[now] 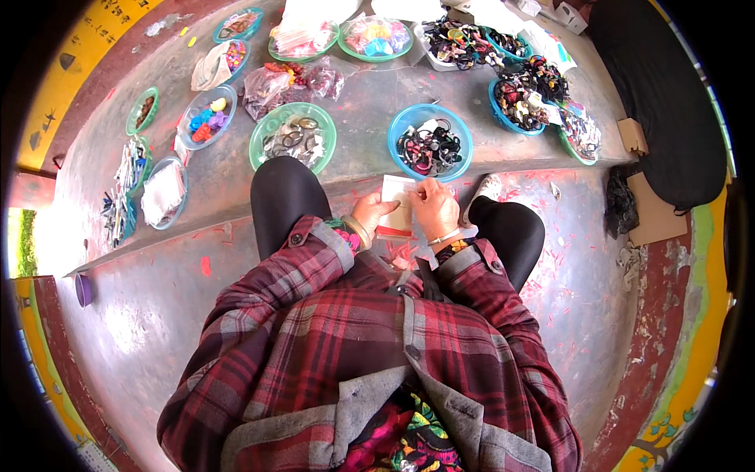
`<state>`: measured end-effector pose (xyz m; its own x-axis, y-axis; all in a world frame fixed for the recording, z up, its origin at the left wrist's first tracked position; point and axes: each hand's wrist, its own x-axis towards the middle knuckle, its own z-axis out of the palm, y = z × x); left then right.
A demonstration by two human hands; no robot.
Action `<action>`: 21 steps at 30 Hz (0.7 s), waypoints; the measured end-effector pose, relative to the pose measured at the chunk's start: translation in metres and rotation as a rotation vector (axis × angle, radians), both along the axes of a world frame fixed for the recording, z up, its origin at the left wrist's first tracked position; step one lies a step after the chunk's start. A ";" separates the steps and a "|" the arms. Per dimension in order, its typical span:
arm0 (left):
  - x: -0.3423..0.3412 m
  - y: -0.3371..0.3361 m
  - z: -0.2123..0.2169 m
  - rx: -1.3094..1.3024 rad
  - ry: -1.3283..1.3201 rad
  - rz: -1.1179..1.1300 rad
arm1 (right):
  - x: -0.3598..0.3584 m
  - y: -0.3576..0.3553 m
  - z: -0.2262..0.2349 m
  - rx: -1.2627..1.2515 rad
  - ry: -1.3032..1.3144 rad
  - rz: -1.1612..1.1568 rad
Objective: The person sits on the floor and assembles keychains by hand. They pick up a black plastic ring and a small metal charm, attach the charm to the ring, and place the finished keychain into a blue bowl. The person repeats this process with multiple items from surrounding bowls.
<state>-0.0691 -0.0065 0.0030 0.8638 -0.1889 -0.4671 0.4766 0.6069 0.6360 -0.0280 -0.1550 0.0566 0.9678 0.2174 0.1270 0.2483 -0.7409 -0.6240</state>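
Between my knees I hold a small flat card (395, 191), white at its upper part and tan with a red band at its lower end. My left hand (370, 214) grips its left edge with thumb and fingers. Curled and pinching, my right hand (437, 209) is at the card's right side; anything small between its fingertips is too hidden to make out. Just beyond the hands is a blue basket (395, 154) of black hair ties and small pieces. Left of it, past my left knee, a green basket (253, 140) holds dark bands and white tags.
Farther off on the raised ledge stand several baskets, including a blue one (494, 102) heaped with dark hair ties. Plastic bags (271, 90) lie behind the green basket. At right are a black bag (621, 203) and cardboard (661, 220). Red scraps litter the floor.
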 end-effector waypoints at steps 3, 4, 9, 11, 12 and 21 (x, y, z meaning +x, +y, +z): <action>0.001 -0.002 0.003 0.004 -0.007 0.004 | 0.000 -0.001 -0.002 -0.030 -0.048 0.093; 0.002 -0.002 0.004 0.007 -0.012 0.008 | 0.000 -0.001 -0.002 -0.021 -0.034 0.119; 0.001 0.000 0.005 0.036 -0.022 -0.018 | 0.001 0.000 -0.001 0.028 -0.071 0.109; 0.001 0.000 0.002 0.039 -0.025 -0.039 | 0.004 -0.003 -0.012 0.199 0.158 0.036; 0.001 0.000 0.000 0.036 -0.035 -0.044 | 0.005 -0.003 -0.016 0.327 0.319 -0.002; 0.003 -0.001 -0.004 0.011 -0.058 -0.060 | 0.007 -0.005 -0.031 0.332 0.143 0.056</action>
<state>-0.0662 -0.0072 -0.0005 0.8769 -0.2365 -0.4185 0.4739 0.5711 0.6702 -0.0210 -0.1601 0.0260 0.9685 0.2406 0.0640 0.1760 -0.4802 -0.8593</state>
